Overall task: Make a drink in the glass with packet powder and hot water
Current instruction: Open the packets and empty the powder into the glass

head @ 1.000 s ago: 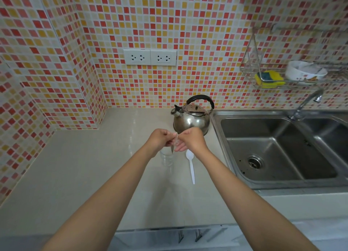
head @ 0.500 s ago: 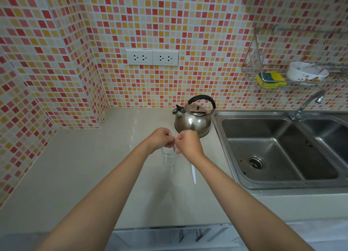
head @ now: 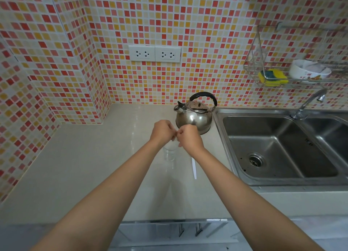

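Both fists rose slightly, left hand [head: 163, 131] and right hand [head: 189, 137] pinching packet [head: 176, 136].

Beyond the hands, a wall of small red, orange, yellow and cream mosaic tiles [head: 207, 33] rises behind a pale beige countertop [head: 75, 166], and it turns a corner to their left. Straight above the hands, a pair of white double power sockets [head: 154, 53] is set into the tiles. To their right, a stainless steel double sink [head: 282, 149] with a curved tap [head: 308, 103] is let into the counter, and a wire wall rack [head: 263, 62] above it holds a yellow sponge [head: 273, 77] and a white bowl [head: 308, 69].
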Demonstrator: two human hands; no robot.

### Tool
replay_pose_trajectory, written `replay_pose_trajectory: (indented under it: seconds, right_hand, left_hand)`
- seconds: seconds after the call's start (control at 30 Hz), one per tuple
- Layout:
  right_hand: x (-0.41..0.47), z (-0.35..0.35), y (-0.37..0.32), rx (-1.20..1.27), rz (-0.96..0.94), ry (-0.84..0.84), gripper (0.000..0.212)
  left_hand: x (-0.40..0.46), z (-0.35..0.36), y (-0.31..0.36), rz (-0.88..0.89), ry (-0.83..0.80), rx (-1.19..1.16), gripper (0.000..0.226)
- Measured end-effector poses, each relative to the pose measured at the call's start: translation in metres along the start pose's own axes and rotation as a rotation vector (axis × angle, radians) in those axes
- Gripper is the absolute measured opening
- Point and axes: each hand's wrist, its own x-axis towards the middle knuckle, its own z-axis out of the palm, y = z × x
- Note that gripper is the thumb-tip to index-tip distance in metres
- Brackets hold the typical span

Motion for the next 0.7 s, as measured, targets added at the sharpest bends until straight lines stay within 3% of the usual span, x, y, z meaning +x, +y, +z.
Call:
replay_pose_trajectory:
  seconds: [0.17,0.3,0.4,0.57,0.7]
  right_hand:
    - [0.003,-0.005,0.000,-0.049,0.044,0.037,0.018]
    - [0.006,-0.006,0.000,-0.070,0.089,0.046,0.026]
    - [0.012,-0.010,0.002,0.062,0.193,-0.011,0.028]
    - [0.019,-0.022,-0.005,0.333,0.349,-0.184,0.031]
    - [0.019,-0.026,-0.005,0.352,0.354,-0.137,0.027]
  left_hand:
    - [-0.003,0.001,0.004,-0.014,0.052,0.120,0.004]
    - [-0.005,-0.002,0.012,0.056,0.058,0.336,0.022]
    - [-0.002,-0.008,0.006,0.200,0.017,0.321,0.034]
    - [-0.006,-0.013,-0.010,0.386,-0.010,0.231,0.033]
    - [-0.008,-0.015,-0.021,0.428,-0.056,0.218,0.056]
